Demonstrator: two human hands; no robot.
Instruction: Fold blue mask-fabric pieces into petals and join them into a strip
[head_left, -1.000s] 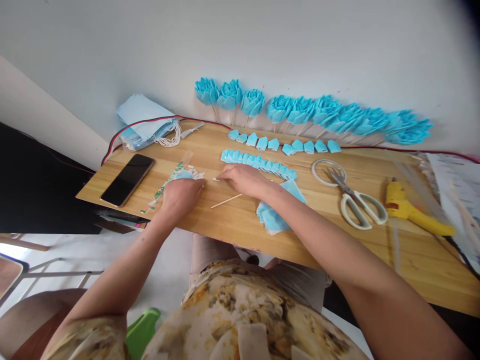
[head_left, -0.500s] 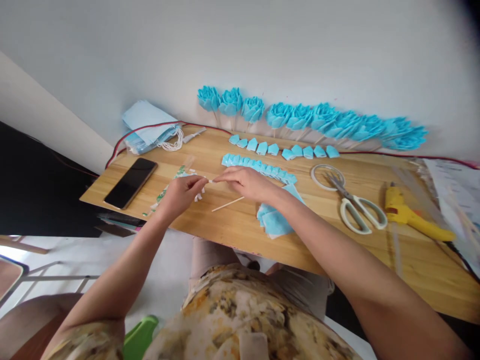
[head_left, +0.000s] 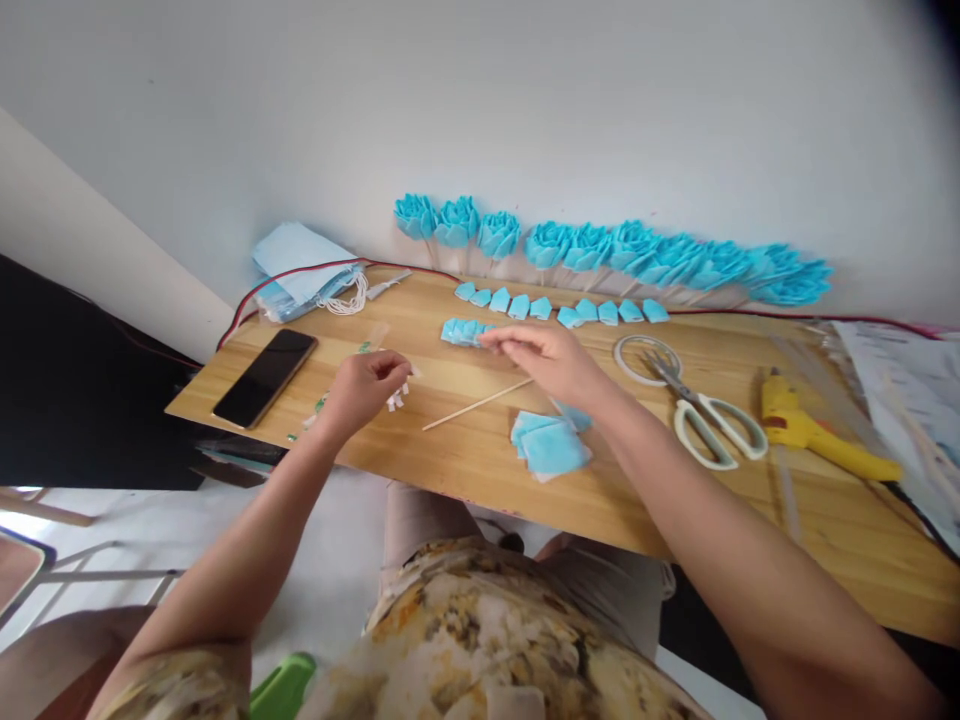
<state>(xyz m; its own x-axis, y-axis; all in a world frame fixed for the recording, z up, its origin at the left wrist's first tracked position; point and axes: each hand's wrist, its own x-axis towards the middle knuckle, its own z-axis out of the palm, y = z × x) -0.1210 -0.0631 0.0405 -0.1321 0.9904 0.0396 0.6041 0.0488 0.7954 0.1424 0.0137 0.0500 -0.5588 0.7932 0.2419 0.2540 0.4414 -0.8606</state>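
Observation:
My left hand (head_left: 373,388) hovers over the left-middle of the table with thumb and forefinger pinched. A small whitish strip (head_left: 416,371) shows at those fingertips. Several short white strips (head_left: 397,398) hang or lie just beneath them. My right hand (head_left: 546,362) is over the row of folded blue petals (head_left: 461,332), its fingers drawn together at the row and covering the right part of it. Whether those fingers grip anything is hidden. Between the hands lies a thin wooden stick (head_left: 474,406). Nearer to me rests a pile of blue fabric squares (head_left: 551,445).
Blue flowers on sticks (head_left: 589,247) lean along the wall, with pointed blue pieces (head_left: 520,306) in front. Scissors (head_left: 701,415), a tape roll (head_left: 626,375) and a yellow glue gun (head_left: 817,430) lie right. A phone (head_left: 266,378) and blue masks (head_left: 304,265) are left.
My right hand has moved right, away from my left hand, to the folded petals. The strip that was between both hands is now at my left fingertips. The view has shifted slightly.

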